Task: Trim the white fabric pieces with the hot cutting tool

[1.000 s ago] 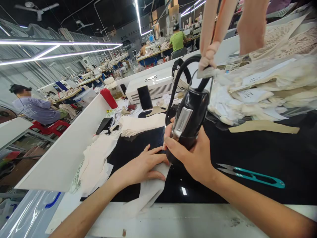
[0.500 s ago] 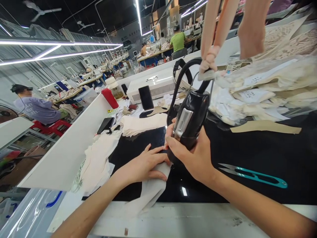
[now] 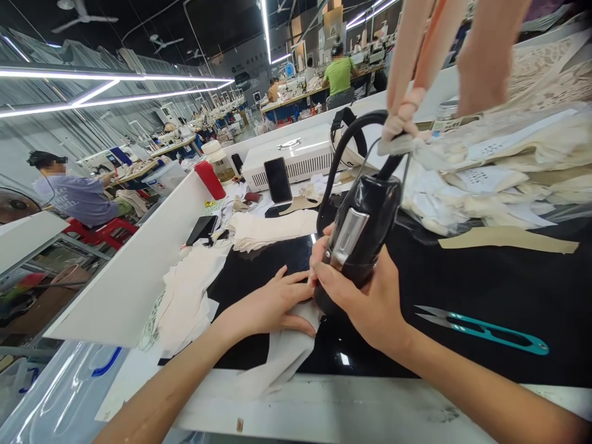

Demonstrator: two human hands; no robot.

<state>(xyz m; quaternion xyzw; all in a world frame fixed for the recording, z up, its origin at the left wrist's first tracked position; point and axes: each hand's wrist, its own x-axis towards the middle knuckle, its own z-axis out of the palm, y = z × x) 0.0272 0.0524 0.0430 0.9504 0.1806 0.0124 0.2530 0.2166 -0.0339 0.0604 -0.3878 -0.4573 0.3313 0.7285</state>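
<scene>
My right hand (image 3: 367,296) is wrapped around a black corded hand tool (image 3: 370,213) with a metal plate on its side. The tool stands nearly upright over a black mat (image 3: 481,280), and my hand hides its lower end. My left hand (image 3: 272,305) lies with outstretched fingers on a pale cloth piece (image 3: 291,351), pressing it down beside the tool's foot. One end of this cloth hangs towards the white table edge. Teal thread snips (image 3: 485,330) lie to the right of my right hand.
Pale cloth stacks (image 3: 272,228) lie behind and to the left. A phone (image 3: 278,180) leans on a white vented box (image 3: 309,157). Bagged fabric (image 3: 504,166) is heaped at back right. Peach fabric strips (image 3: 411,92) hang above the tool, tied near its cord.
The whole view has shifted slightly, with things appearing a little further right. Both hands, the tool and the cloth keep nearly the same places relative to each other.
</scene>
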